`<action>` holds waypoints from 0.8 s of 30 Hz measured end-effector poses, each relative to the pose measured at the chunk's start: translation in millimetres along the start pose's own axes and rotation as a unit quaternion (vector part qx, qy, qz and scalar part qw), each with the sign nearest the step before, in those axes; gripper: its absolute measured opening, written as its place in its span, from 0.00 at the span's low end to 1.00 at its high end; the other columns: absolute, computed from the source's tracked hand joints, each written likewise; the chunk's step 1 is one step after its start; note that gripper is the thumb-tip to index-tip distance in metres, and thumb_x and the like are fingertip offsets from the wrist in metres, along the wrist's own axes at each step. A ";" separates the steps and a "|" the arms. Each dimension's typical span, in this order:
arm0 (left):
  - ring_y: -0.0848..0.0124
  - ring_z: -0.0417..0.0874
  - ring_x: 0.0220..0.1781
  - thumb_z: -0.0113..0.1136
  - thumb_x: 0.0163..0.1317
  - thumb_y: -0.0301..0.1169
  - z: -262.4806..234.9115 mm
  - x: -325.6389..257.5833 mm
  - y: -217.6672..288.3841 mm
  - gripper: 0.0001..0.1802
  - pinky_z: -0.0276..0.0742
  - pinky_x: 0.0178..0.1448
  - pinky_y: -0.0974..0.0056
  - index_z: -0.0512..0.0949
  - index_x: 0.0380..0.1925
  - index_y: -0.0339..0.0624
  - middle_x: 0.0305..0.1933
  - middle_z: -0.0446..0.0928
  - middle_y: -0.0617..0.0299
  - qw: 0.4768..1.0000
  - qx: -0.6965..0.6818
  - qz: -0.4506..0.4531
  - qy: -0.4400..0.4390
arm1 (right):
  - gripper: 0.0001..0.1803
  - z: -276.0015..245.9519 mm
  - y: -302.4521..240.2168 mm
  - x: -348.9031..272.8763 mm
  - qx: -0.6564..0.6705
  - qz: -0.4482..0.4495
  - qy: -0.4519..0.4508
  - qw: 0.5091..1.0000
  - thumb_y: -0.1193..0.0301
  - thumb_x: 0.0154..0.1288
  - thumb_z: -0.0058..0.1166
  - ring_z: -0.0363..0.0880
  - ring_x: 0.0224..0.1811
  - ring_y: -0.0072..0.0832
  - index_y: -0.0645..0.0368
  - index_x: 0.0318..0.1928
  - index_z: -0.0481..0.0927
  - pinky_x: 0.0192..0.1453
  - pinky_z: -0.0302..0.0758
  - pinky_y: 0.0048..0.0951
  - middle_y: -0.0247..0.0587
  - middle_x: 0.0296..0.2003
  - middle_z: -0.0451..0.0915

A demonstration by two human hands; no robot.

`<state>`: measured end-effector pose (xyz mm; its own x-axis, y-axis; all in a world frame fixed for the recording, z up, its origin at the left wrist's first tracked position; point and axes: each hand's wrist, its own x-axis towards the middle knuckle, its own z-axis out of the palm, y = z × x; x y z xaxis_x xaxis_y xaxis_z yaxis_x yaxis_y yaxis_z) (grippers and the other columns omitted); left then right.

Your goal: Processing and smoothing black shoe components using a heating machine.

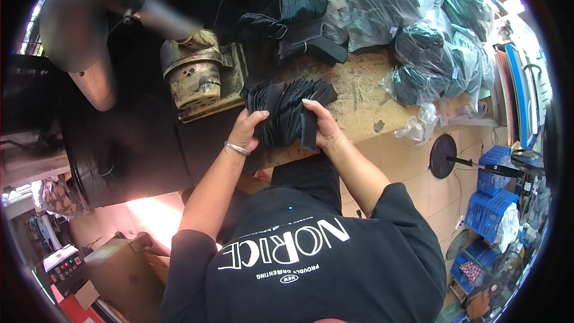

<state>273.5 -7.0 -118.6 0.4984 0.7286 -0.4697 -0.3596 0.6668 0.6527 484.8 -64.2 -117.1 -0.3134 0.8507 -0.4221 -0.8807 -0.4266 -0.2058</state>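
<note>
Both of my hands are at a thick row of thin black flat pieces [274, 113], standing on edge and fanned along the front of the worktable. My left hand [244, 130], with a silver bangle at the wrist, grips the row's left end, thumb on top. My right hand [324, 125] is closed round the right end, its thumb over the upper edge. One black piece [308, 130] there hangs apart and lower, beside the right fingers. The exact material of the pieces cannot be made out, and my fingertips behind them are hidden.
A worn, cream-coloured machine [194, 78] stands left of the row. Behind lie tied bundles of black pieces [293, 0] and clear plastic bags [382, 9] of dark pieces. A rubber band [365, 85] rests on the wooden tabletop [353, 110]. Blue crates [491, 214] and a round-based stand [442, 156] are right.
</note>
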 end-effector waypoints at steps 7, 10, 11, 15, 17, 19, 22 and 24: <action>0.68 0.82 0.51 0.60 0.58 0.24 19.9 7.0 -20.1 0.23 0.77 0.58 0.62 0.73 0.55 0.32 0.52 0.80 0.57 0.985 0.119 0.065 0.103 | 0.14 6.6 6.1 -4.1 -0.005 0.003 0.038 0.999 0.65 0.67 0.56 0.85 0.42 0.33 0.61 0.46 0.80 0.50 0.83 0.36 0.43 0.41 0.84; 0.69 0.81 0.51 0.61 0.57 0.23 29.3 8.1 -21.5 0.23 0.77 0.58 0.63 0.73 0.54 0.31 0.51 0.80 0.57 0.986 0.102 0.080 0.101 | 0.14 0.5 8.2 -1.9 0.000 -0.011 0.043 0.999 0.65 0.67 0.57 0.85 0.43 0.33 0.62 0.47 0.80 0.51 0.83 0.37 0.44 0.42 0.84; 0.69 0.81 0.51 0.61 0.56 0.22 35.8 4.6 -16.3 0.22 0.77 0.57 0.64 0.73 0.53 0.31 0.50 0.80 0.56 0.987 0.093 0.082 0.101 | 0.16 0.3 8.1 -2.9 -0.002 -0.020 0.043 0.999 0.65 0.67 0.56 0.85 0.44 0.34 0.63 0.49 0.79 0.52 0.82 0.37 0.45 0.43 0.84; 0.69 0.82 0.49 0.60 0.57 0.24 38.6 10.9 -2.7 0.18 0.77 0.55 0.65 0.76 0.49 0.32 0.47 0.81 0.56 0.997 0.044 0.022 0.051 | 0.25 6.2 -4.7 -16.2 -0.042 -0.071 0.007 0.997 0.61 0.71 0.50 0.83 0.50 0.37 0.67 0.60 0.72 0.57 0.80 0.39 0.51 0.51 0.81; 0.67 0.83 0.47 0.62 0.58 0.26 34.3 26.2 0.1 0.17 0.78 0.55 0.63 0.78 0.47 0.31 0.45 0.82 0.57 0.999 0.049 0.001 0.021 | 0.29 0.6 -21.6 -30.7 -0.058 -0.052 -0.045 0.996 0.59 0.72 0.47 0.81 0.54 0.38 0.70 0.63 0.69 0.59 0.79 0.38 0.54 0.56 0.78; 0.68 0.83 0.44 0.64 0.57 0.29 40.0 37.1 8.9 0.16 0.79 0.53 0.64 0.80 0.43 0.30 0.41 0.82 0.57 0.998 0.054 -0.027 0.027 | 0.27 -5.0 -35.3 -40.8 -0.104 -0.097 -0.016 0.990 0.60 0.72 0.49 0.82 0.52 0.37 0.69 0.62 0.70 0.57 0.80 0.38 0.51 0.53 0.79; 0.62 0.84 0.46 0.71 0.51 0.35 48.2 45.5 14.1 0.28 0.78 0.54 0.64 0.76 0.47 0.25 0.43 0.82 0.50 0.949 0.288 0.011 0.131 | 0.21 -4.5 -45.7 -51.9 -0.172 -0.156 0.033 0.972 0.63 0.70 0.54 0.83 0.43 0.31 0.66 0.55 0.73 0.47 0.82 0.33 0.44 0.45 0.81; 0.56 0.81 0.52 0.70 0.52 0.37 46.8 39.0 -0.6 0.32 0.75 0.59 0.59 0.73 0.52 0.25 0.49 0.79 0.45 0.884 0.417 0.084 0.196 | 0.19 -8.8 -49.0 -55.7 -0.217 -0.127 0.053 0.966 0.64 0.67 0.61 0.82 0.36 0.24 0.61 0.52 0.76 0.40 0.82 0.27 0.36 0.40 0.81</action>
<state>330.0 13.7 -109.5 0.1231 0.9136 -0.3875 0.3849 0.3159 0.8672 548.6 -93.4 -91.3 -0.0479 0.9188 -0.3918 -0.6852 -0.3157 -0.6564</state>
